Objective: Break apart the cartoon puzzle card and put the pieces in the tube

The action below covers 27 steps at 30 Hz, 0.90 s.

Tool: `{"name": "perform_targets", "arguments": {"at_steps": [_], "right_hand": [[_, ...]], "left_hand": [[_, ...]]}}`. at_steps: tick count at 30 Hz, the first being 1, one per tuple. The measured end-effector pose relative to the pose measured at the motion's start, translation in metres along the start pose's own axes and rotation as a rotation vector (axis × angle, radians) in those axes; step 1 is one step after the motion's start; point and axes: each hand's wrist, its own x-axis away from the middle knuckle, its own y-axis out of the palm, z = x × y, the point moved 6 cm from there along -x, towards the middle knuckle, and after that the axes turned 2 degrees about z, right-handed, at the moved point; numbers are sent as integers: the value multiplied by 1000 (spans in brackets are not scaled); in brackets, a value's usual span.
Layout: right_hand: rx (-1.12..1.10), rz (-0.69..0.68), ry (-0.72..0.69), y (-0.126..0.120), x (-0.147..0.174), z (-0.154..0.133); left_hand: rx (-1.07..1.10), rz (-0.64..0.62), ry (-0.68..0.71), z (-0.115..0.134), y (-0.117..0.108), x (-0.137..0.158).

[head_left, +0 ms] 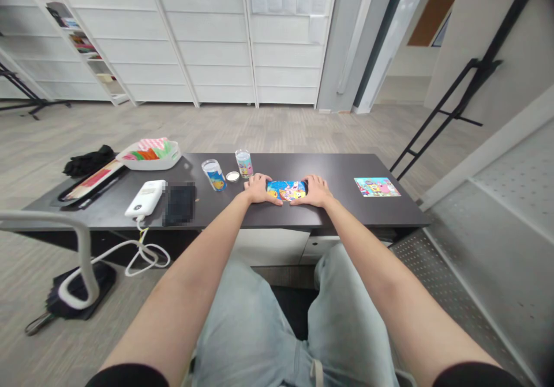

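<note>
- Two hands rest on a dark tabletop: left hand and right hand press flat against either end of a colourful puzzle, fingers spread, near the front edge.
- Just behind stand two small jars; a picture card lies well right.

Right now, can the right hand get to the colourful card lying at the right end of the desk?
Probably yes. The right hand rests on the small picture puzzle, and the bare dark desk between it and the card holds nothing. The left hand is on the puzzle's other side.
</note>
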Motion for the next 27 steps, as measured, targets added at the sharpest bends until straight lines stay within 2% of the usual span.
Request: {"name": "perform_targets", "arguments": {"at_steps": [9,27], "right_hand": [[11,17,10,-5,1,-4],[-30,45,-65,0,-7,-1]], "left_hand": [[-35,-53,65,19,-8,-17],[39,-119,121,19,-2,-20]]}}
